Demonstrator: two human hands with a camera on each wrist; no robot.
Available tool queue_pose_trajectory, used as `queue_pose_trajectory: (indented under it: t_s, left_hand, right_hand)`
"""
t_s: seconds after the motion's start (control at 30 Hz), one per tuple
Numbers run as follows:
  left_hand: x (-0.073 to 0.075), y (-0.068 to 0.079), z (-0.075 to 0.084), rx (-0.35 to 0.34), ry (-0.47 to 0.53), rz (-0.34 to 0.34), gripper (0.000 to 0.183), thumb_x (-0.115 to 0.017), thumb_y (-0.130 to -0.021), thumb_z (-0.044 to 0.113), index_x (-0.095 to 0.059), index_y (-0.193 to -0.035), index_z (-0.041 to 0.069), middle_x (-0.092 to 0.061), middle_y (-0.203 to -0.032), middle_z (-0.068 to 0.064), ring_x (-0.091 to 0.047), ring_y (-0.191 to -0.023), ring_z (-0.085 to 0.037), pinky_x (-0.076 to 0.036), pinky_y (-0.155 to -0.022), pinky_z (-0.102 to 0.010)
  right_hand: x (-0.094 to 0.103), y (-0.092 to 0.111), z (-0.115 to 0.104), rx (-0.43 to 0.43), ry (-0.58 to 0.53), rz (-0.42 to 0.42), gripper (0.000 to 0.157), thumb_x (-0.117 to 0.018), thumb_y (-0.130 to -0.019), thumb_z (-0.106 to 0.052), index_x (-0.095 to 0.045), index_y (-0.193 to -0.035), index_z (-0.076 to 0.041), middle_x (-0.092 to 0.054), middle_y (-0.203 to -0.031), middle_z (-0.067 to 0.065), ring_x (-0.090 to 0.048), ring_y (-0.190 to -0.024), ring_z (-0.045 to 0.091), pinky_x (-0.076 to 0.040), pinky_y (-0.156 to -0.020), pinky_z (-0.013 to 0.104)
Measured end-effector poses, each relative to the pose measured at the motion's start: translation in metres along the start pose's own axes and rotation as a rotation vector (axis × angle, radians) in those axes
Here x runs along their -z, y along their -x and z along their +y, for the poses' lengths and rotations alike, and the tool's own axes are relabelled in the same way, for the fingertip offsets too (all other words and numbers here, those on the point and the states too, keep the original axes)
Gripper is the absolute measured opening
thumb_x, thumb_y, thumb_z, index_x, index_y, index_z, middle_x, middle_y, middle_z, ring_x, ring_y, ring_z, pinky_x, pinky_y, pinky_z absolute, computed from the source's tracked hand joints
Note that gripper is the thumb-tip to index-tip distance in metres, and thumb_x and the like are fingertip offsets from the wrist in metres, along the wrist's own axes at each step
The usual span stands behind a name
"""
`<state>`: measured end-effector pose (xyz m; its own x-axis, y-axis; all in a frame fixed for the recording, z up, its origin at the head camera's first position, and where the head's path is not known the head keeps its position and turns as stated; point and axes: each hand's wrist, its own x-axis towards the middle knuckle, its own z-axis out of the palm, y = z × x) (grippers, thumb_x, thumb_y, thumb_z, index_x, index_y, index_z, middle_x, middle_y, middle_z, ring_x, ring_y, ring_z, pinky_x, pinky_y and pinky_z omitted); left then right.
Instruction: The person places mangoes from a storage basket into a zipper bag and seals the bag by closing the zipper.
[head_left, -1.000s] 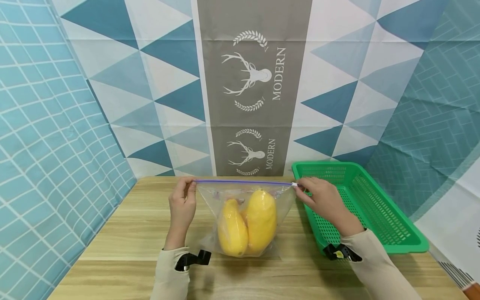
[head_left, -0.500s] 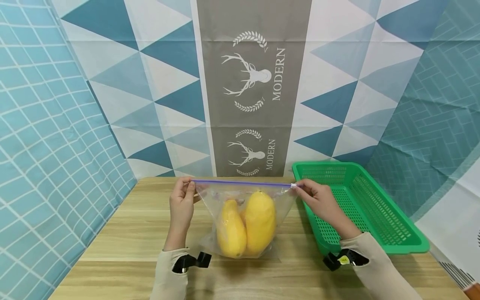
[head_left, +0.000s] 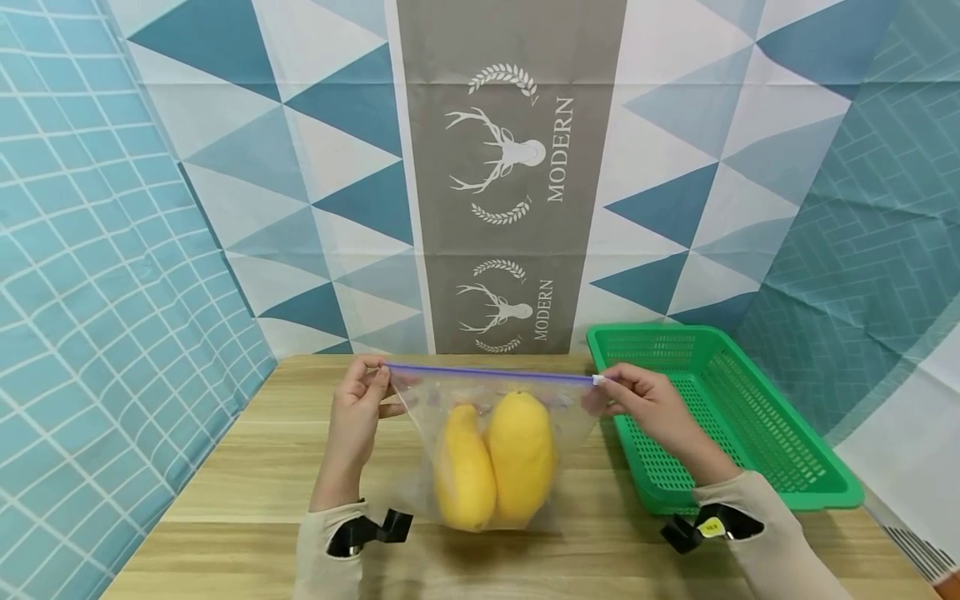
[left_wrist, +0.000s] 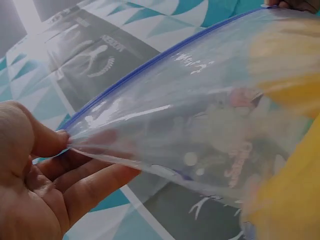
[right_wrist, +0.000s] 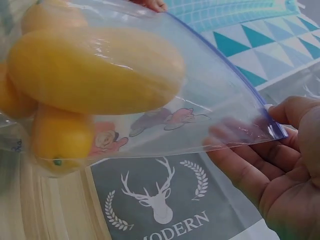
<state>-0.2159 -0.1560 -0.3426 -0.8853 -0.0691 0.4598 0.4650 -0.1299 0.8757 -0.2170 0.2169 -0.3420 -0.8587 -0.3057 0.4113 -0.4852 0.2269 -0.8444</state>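
A clear zip bag with a purple zip strip is stretched between the two hands. Inside it are yellow mangoes, several of them in the right wrist view, one long mango lying across the others. My left hand pinches the bag's left top corner between thumb and fingers. At the opposite corner my right hand pinches the strip's end, beside a small white slider. The strip runs straight, sloping slightly down to the right. Whether the bag's bottom touches the table cannot be told.
A green perforated plastic basket stands at the right, just beyond the right hand. Beneath everything is a wooden table. A patterned cloth backdrop rises behind it, and a blue tiled sheet hangs at the left.
The bag with its mangoes has shifted slightly nearer to me. The right hand has come a little right and down; the left forearm has moved slightly left. Both hands keep their grip.
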Motion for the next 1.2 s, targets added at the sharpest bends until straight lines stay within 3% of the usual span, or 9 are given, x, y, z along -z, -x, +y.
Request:
queue_pose_trajectory:
  t_s: [0.23,0.47,0.7,0.87,1.1,1.2]
  left_hand:
    - [0.006,0.004,0.007,0.036,-0.023,-0.120,0.011,-0.046,-0.106,0.005,-0.056,-0.100,0.006,-0.073,-0.088,0.002,-0.072,-0.082,-0.012,-0.059,-0.062,-0.029]
    - [0.010,-0.005,-0.012,0.093,0.079,-0.219,0.015,-0.046,-0.106,0.008,-0.056,-0.098,0.015,-0.075,-0.092,-0.001,-0.073,-0.086,-0.015,-0.059,-0.065,-0.030]
    - [0.013,-0.010,-0.022,0.122,0.129,-0.190,0.014,-0.048,-0.106,0.011,-0.057,-0.097,0.014,-0.075,-0.092,-0.003,-0.074,-0.088,-0.018,-0.059,-0.066,-0.031]
    - [0.015,-0.014,-0.027,0.165,0.128,-0.189,0.013,-0.046,-0.107,0.013,-0.056,-0.098,0.013,-0.074,-0.093,0.000,-0.073,-0.089,-0.016,-0.059,-0.068,-0.031]
    - [0.020,-0.024,-0.032,0.232,0.072,-0.176,0.015,-0.041,-0.106,0.004,-0.054,-0.101,0.011,-0.068,-0.087,0.000,-0.072,-0.082,-0.012,-0.059,-0.068,-0.031]
    - [0.023,-0.030,-0.034,0.267,0.069,-0.205,0.015,-0.040,-0.107,0.004,-0.052,-0.101,0.010,-0.067,-0.089,-0.001,-0.071,-0.081,-0.012,-0.060,-0.069,-0.034]
  right_hand:
    - [0.009,0.004,-0.003,-0.034,-0.046,-0.075,0.025,-0.051,-0.105,-0.010,-0.062,-0.104,0.012,-0.072,-0.090,0.010,-0.072,-0.081,0.016,-0.060,-0.069,0.039]
    - [0.014,-0.001,0.004,-0.134,-0.085,-0.141,0.030,-0.050,-0.106,-0.013,-0.059,-0.107,0.015,-0.071,-0.094,0.015,-0.072,-0.086,0.019,-0.059,-0.073,0.039]
    - [0.016,-0.014,-0.003,-0.240,-0.072,-0.163,0.031,-0.051,-0.106,-0.017,-0.059,-0.110,0.012,-0.070,-0.097,0.017,-0.070,-0.087,0.022,-0.058,-0.078,0.045]
    - [0.016,-0.019,-0.005,-0.281,-0.077,-0.168,0.028,-0.052,-0.105,-0.015,-0.059,-0.111,0.011,-0.070,-0.098,0.015,-0.069,-0.088,0.019,-0.059,-0.077,0.041]
    - [0.015,-0.030,0.000,-0.347,-0.134,-0.182,0.028,-0.052,-0.105,-0.018,-0.060,-0.112,0.009,-0.069,-0.097,0.013,-0.068,-0.089,0.021,-0.058,-0.079,0.040]
    - [0.017,-0.036,0.005,-0.368,-0.154,-0.188,0.028,-0.050,-0.106,-0.016,-0.060,-0.112,0.009,-0.069,-0.097,0.012,-0.068,-0.088,0.021,-0.058,-0.081,0.043]
